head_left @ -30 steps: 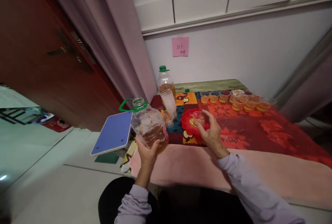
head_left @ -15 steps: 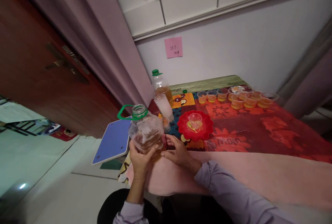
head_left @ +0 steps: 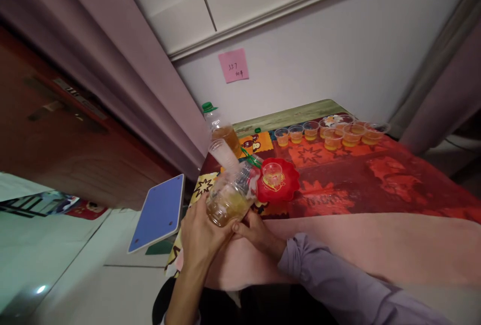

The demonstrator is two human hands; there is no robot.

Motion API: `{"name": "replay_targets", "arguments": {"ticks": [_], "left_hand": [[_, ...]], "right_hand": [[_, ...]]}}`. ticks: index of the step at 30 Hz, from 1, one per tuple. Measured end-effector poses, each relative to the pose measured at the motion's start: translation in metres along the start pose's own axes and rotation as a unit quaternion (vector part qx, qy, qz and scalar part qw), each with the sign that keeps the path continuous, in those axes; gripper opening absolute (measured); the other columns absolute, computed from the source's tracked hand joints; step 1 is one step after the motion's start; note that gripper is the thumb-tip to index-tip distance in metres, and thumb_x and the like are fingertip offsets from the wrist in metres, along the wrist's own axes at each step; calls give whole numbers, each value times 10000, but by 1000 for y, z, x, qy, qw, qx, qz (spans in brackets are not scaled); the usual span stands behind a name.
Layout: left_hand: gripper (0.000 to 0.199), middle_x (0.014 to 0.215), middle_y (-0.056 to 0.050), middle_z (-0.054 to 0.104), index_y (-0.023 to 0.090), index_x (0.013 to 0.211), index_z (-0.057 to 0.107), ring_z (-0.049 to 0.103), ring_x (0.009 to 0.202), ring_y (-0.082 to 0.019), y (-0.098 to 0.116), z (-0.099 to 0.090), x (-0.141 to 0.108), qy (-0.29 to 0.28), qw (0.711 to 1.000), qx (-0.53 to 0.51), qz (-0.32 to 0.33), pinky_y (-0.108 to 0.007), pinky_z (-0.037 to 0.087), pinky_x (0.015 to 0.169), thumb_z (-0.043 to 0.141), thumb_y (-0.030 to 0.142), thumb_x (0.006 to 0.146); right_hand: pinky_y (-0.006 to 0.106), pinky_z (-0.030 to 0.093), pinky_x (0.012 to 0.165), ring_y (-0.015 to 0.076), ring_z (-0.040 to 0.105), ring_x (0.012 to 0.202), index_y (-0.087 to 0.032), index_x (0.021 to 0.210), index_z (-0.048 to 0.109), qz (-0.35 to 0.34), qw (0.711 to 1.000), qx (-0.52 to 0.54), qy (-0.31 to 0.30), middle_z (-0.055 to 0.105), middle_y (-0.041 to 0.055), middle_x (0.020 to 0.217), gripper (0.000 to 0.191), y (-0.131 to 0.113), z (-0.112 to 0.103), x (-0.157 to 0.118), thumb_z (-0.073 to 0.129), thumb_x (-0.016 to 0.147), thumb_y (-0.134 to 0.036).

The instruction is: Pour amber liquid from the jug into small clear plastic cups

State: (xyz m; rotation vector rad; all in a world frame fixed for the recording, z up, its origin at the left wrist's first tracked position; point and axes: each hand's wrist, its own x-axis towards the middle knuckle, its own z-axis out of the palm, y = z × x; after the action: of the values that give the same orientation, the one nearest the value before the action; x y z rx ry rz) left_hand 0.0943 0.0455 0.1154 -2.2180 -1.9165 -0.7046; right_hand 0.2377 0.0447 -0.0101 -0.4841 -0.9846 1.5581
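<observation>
Both my hands grip a clear plastic jug (head_left: pixel 227 202) with yellowish liquid in it. My left hand (head_left: pixel 201 229) wraps its left side and base; my right hand (head_left: pixel 257 234) closes on its lower right side, the fingers partly hidden. The jug is tilted away to the right, its base toward me. Its neck with the green handle (head_left: pixel 251 157) points at the red scalloped plate (head_left: pixel 289 189). On that plate stands a small clear plastic cup (head_left: pixel 273 174). Whether liquid flows from the mouth, I cannot tell. Just behind the jug leans a stack of clear cups (head_left: pixel 224 153).
A second jug (head_left: pixel 227 134) with amber liquid and a green cap stands at the back left. Several cups with orange liquid (head_left: pixel 332 138) line the table's back right. A loose green cap (head_left: pixel 257 130) lies nearby. A blue board (head_left: pixel 158 212) is left of the table.
The jug has gone from nearly upright to tilted, its mouth swinging right toward the cup on the red plate. My hands have turned with it, and the view has shifted slightly.
</observation>
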Motion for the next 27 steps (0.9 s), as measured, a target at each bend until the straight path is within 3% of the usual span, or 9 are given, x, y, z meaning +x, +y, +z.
{"name": "replay_targets", "arguments": {"ticks": [6,13,22,27], "left_hand": [[874,1365,-213,782,148,1511,595,752,1240,-432,14,-10,5,-58,994,91,-3,-523,588,1030,808,546,762],[762,1390,-209,775,145,1488,614,742,1245,-396,26,-15,10,-90,986,139,-2,-489,564,1017,757,477,816],[734,1382,-203,776,131,1495,609,735,1234,-404,37,-22,16,-120,976,182,-7,-487,546,999,756,471,861],[746,1371,-208,772,113,1503,602,725,1258,-414,43,-26,17,-137,971,195,-16,-498,536,1022,766,464,866]], "right_hand": [[642,637,1076,393,701,1373,-267,1550,536,117,990,74,-7,647,173,1583,883,5,4,-11,844,890,-767],[606,625,1092,360,703,1383,-301,1513,551,138,984,108,-4,667,144,1564,838,7,8,-10,840,889,-779],[590,618,1112,351,644,1476,-325,1537,538,144,978,149,-10,619,124,1639,855,-8,13,-12,865,880,-765],[604,616,1108,354,671,1440,-322,1510,568,147,977,152,-19,664,123,1583,838,-9,14,-11,869,871,-773]]}}
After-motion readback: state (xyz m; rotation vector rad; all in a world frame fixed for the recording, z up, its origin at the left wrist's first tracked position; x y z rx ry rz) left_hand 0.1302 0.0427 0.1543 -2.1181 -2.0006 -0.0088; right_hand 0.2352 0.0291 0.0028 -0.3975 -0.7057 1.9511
